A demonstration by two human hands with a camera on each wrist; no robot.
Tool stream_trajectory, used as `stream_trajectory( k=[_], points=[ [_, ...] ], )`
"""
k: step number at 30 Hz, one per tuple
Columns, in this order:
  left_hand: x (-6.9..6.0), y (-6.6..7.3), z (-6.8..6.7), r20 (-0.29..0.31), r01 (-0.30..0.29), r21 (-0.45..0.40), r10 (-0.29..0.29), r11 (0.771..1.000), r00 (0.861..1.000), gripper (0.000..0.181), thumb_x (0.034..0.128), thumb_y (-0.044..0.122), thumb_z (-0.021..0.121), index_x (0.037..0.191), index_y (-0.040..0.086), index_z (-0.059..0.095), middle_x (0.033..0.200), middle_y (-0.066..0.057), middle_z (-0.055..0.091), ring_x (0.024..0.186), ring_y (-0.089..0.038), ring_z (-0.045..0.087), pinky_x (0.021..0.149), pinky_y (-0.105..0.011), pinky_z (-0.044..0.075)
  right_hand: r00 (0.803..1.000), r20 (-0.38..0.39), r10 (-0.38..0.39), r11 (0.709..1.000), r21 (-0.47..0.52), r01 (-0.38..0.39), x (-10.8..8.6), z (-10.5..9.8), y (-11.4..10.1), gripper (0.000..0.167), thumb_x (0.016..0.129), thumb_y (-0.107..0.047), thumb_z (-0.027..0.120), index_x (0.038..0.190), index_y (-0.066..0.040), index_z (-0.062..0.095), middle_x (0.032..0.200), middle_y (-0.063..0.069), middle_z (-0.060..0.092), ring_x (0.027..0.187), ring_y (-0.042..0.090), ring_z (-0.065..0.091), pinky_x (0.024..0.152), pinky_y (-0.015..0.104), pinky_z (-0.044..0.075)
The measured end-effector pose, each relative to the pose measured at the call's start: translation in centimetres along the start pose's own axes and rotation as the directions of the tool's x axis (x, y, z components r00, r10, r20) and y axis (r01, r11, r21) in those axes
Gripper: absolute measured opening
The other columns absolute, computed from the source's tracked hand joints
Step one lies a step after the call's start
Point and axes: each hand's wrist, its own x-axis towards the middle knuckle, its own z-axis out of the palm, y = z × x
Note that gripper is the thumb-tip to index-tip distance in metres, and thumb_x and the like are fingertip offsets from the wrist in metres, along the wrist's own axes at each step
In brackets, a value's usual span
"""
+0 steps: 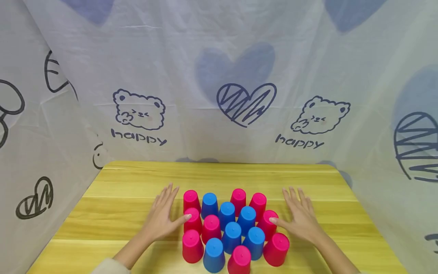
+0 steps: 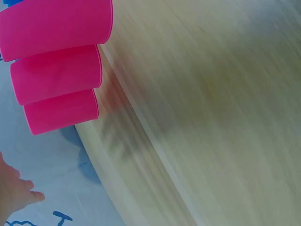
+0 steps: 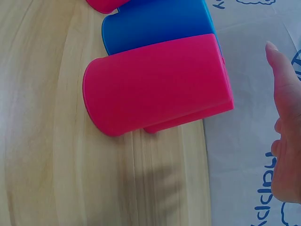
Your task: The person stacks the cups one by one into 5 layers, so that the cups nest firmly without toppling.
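Note:
A cluster of upside-down plastic cups, pink and blue, stands on the wooden table in the head view. To its left my left hand (image 1: 160, 220) is spread with fingers straight, its thumb overlapping a pink cup (image 1: 192, 222) in the left column. Across the cluster, my right hand (image 1: 302, 220) is spread too, its thumb in front of another pink cup (image 1: 267, 224). Whether either thumb touches a cup I cannot tell. Several blue cups, among them one blue cup (image 1: 232, 236), stand mid-cluster. The right wrist view shows a pink cup (image 3: 157, 84) close by, apart from the right hand.
The wooden table (image 1: 102, 213) has bare surface on both sides of the cups and behind them. A white curtain (image 1: 191, 144) printed with hearts and bears hangs behind the table and along both sides.

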Motion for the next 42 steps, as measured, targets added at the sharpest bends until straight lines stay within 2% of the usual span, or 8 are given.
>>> stream_trajectory(
  k=[6,10,14,20,25,29,37,42],
  points=[
    [0.8,-0.5,0.8,0.041,0.077,-0.167,-0.071,0.983,0.997,0.081,0.0818,0.046,0.062,0.145,0.008,0.028,0.152,-0.020,0.021,0.137,-0.044,0.023,0.103,-0.068,0.026,1.000,-0.010,-0.003,0.999,0.034,0.004,0.6,0.3,-0.2,0.097,0.074,-0.056,0.065,0.146,-0.004,0.025,0.150,0.025,0.022,0.137,0.047,0.009,0.107,0.068,0.008],
    [1.3,-1.0,1.3,0.087,0.157,-0.325,-0.136,0.933,0.987,0.079,0.0833,0.042,0.063,0.145,0.007,0.028,0.153,-0.020,0.019,0.138,-0.043,0.021,0.103,-0.066,0.027,0.999,-0.033,-0.012,0.997,0.082,0.015,1.0,0.5,-0.3,0.094,0.074,-0.051,0.068,0.145,-0.004,0.027,0.149,0.024,0.024,0.136,0.046,0.013,0.102,0.072,0.016],
    [1.8,-1.3,1.5,0.130,0.232,-0.413,-0.195,0.881,0.972,0.078,0.0838,0.040,0.064,0.145,0.008,0.027,0.152,-0.018,0.023,0.139,-0.041,0.022,0.105,-0.063,0.027,0.997,-0.065,-0.040,0.992,0.121,0.048,1.5,0.8,-0.3,0.090,0.075,-0.046,0.069,0.144,-0.002,0.030,0.148,0.024,0.028,0.135,0.046,0.019,0.098,0.073,0.024],
    [2.4,-1.5,2.3,0.121,0.270,-0.487,-0.242,0.831,0.963,0.069,0.0841,0.032,0.066,0.140,0.006,0.037,0.145,-0.019,0.037,0.134,-0.041,0.033,0.106,-0.059,0.030,0.998,-0.053,-0.037,0.972,0.228,0.048,2.3,1.6,-0.3,0.087,0.077,-0.041,0.070,0.143,-0.002,0.030,0.147,0.023,0.029,0.135,0.044,0.022,0.096,0.068,0.034],
    [2.5,-1.7,2.8,0.103,0.267,-0.518,-0.251,0.813,0.963,0.065,0.0836,0.027,0.067,0.137,0.001,0.041,0.140,-0.022,0.043,0.129,-0.041,0.039,0.106,-0.056,0.032,0.998,-0.063,-0.023,0.949,0.313,0.042,2.9,2.3,-0.5,0.080,0.078,-0.034,0.071,0.141,0.000,0.034,0.144,0.024,0.035,0.133,0.045,0.030,0.097,0.063,0.038],
    [2.6,-1.8,3.0,0.101,0.274,-0.542,-0.262,0.794,0.960,0.062,0.0832,0.024,0.068,0.135,0.000,0.043,0.136,-0.022,0.047,0.126,-0.040,0.043,0.105,-0.054,0.035,0.999,-0.037,0.013,0.926,0.378,0.002,3.2,2.8,-0.5,0.077,0.079,-0.030,0.072,0.140,0.000,0.036,0.143,0.023,0.038,0.132,0.044,0.034,0.098,0.059,0.039],
    [2.9,-1.9,3.5,0.098,0.283,-0.564,-0.277,0.776,0.956,0.058,0.0830,0.021,0.068,0.132,0.000,0.047,0.133,-0.021,0.051,0.122,-0.039,0.046,0.103,-0.053,0.038,0.997,0.044,0.061,0.874,0.480,-0.075,4.1,3.5,-0.1,0.070,0.079,-0.027,0.072,0.136,0.001,0.042,0.138,0.024,0.046,0.126,0.042,0.044,0.102,0.053,0.039],
    [2.9,-2.1,3.9,0.094,0.285,-0.572,-0.284,0.769,0.954,0.056,0.0825,0.019,0.069,0.131,0.000,0.049,0.131,-0.021,0.052,0.120,-0.039,0.049,0.101,-0.052,0.040,0.993,0.090,0.083,0.843,0.525,-0.118,4.5,3.7,-0.1,0.066,0.080,-0.026,0.072,0.134,0.002,0.045,0.134,0.023,0.049,0.122,0.041,0.047,0.100,0.048,0.043]
  ],
)
